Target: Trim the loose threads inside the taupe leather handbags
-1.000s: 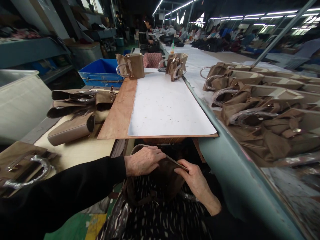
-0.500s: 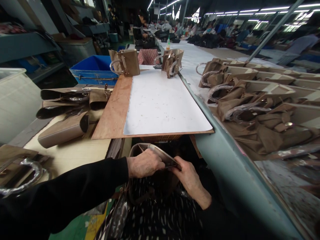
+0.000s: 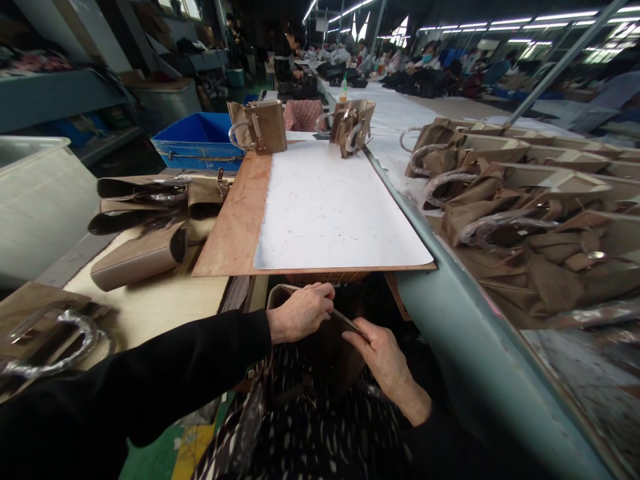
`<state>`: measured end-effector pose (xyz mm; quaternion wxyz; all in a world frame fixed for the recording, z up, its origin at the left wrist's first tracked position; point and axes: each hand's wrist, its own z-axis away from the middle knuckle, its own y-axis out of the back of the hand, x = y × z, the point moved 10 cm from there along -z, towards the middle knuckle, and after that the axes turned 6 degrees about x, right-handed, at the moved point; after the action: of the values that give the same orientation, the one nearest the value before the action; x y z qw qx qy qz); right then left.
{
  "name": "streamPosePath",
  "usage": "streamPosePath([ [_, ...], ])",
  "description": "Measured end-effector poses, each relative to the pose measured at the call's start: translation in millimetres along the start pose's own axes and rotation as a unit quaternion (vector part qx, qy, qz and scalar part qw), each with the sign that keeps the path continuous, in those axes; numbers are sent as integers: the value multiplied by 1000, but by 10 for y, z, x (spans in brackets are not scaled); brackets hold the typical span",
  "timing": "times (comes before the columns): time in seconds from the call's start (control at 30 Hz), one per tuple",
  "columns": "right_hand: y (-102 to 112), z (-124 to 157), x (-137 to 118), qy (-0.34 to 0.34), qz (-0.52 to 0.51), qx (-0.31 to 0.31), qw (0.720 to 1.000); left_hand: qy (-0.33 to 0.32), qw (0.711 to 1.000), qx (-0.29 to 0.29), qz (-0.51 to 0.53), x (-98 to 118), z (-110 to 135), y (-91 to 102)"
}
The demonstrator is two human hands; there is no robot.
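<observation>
A brown handbag (image 3: 337,353) rests on my lap below the front edge of the board, its lower part dark and hard to make out. My left hand (image 3: 304,312) is closed at the bag's upper rim, fingers curled over it. Pinched between the thumb and fingers of my right hand (image 3: 383,357) is the right end of the same rim. The rim runs as a thin edge between both hands. Whether a small tool sits in my left fingers is hidden.
A white sheet (image 3: 335,207) lies on a wooden board (image 3: 227,220), with two handbags at its far end. More brown bags (image 3: 143,257) lie on the left table. Rows of bags (image 3: 540,220) fill the right table. A blue bin (image 3: 193,143) stands behind; people work far back.
My left hand has turned and lifted slightly along the rim. The rim has tilted, so its pale inside no longer shows. My right hand keeps its grip.
</observation>
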<state>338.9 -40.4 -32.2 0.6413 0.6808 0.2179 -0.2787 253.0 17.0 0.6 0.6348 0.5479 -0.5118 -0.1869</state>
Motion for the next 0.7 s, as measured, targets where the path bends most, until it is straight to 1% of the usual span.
streamPosePath([
  [0.1,44,16,-23,24,25,32,999,14,999,-15,28,-44,-13,-47],
  [0.23,125,39,-94,59,46,92,993,25,999,-4,31,-64,-30,-31],
  [0.3,145,31,-116,56,49,103,992,33,999,0,32,-73,-36,-28],
  [0.37,143,2,-102,28,16,93,995,45,998,1,40,-92,-40,-30],
  [0.43,126,-28,-63,-14,-43,76,996,63,997,4,52,-125,-43,-25],
  [0.57,81,-47,22,-85,-130,50,987,98,992,11,82,-180,-46,6],
  [0.7,73,-39,60,-113,-161,48,979,106,989,10,102,-176,-42,25],
])
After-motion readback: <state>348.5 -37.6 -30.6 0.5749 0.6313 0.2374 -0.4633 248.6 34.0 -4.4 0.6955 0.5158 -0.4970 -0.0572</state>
